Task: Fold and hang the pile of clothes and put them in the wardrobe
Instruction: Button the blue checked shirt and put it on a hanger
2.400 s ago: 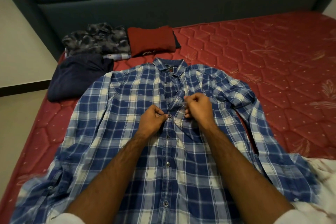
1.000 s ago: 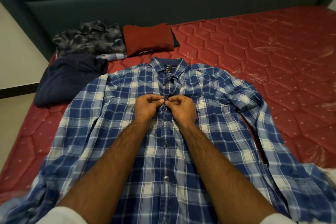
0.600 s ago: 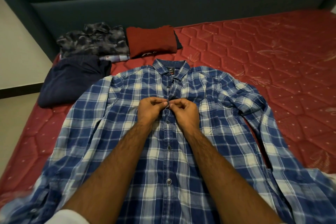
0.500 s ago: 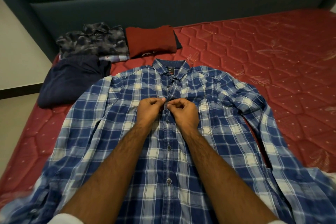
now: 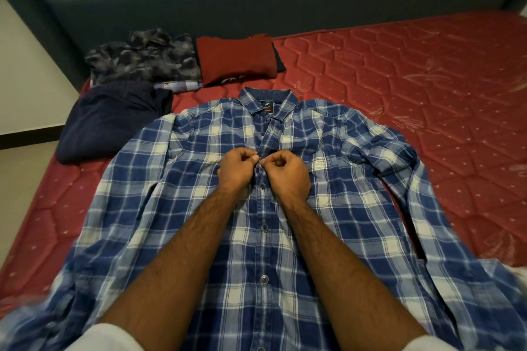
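A blue and white plaid shirt (image 5: pixel 356 222) lies face up on the red mattress (image 5: pixel 413 71), collar away from me. Its front is buttoned from the hem up to chest height; the placket above my hands gapes a little. My left hand (image 5: pixel 235 169) and my right hand (image 5: pixel 285 174) meet at the placket on the chest. Each pinches the shirt's front edge with thumb and forefinger, other fingers curled. The button between the fingertips is hidden.
Folded clothes lie at the mattress's far left corner: a grey camouflage garment (image 5: pixel 142 58), a dark red one (image 5: pixel 235 58) and a navy one (image 5: pixel 111 120). A dark padded headboard (image 5: pixel 256 3) runs along the back. The floor (image 5: pixel 17 174) drops away at the left.
My hands came together and moved up the placket from a lower button to the chest. Over the last half second they have barely shifted.
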Demonstrator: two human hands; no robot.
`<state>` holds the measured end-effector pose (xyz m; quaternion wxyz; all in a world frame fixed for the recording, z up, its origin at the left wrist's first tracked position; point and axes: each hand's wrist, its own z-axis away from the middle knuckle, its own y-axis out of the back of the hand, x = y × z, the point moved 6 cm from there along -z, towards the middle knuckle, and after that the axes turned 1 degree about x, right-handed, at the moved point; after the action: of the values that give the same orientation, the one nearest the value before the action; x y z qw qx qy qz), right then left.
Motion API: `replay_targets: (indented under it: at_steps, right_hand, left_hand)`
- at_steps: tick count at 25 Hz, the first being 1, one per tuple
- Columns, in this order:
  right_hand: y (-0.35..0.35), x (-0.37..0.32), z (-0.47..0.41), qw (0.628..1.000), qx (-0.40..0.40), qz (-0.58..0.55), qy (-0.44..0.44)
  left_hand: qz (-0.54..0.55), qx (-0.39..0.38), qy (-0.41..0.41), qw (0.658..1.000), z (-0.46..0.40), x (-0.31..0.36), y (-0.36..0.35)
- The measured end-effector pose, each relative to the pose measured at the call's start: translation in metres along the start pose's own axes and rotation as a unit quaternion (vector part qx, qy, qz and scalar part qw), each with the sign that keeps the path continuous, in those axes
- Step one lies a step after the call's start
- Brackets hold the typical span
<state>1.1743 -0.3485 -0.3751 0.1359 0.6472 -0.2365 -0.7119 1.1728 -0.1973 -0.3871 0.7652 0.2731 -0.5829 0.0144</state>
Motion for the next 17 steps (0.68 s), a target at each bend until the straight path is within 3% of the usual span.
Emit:
replay_targets:
  at_steps: [9,14,17]
  right_hand:
    - [-0.001,-0.002,-0.004,0.999,-0.009,0.040,-0.020]
    - [0.003,-0.018,-0.004,0.979,-0.013,0.161,0.126]
    - [0.017,-0.024,-0.022,0.987,-0.029,0.079,0.135]
  left_hand:
    - [-0.111,0.039,-0.061,0.991,0.005,0.005,-0.003]
    - [-0.075,0.013,-0.045,0.996,0.003,0.001,-0.003]
    - [-0.095,0.025,-0.049,0.994,0.007,0.006,-0.001]
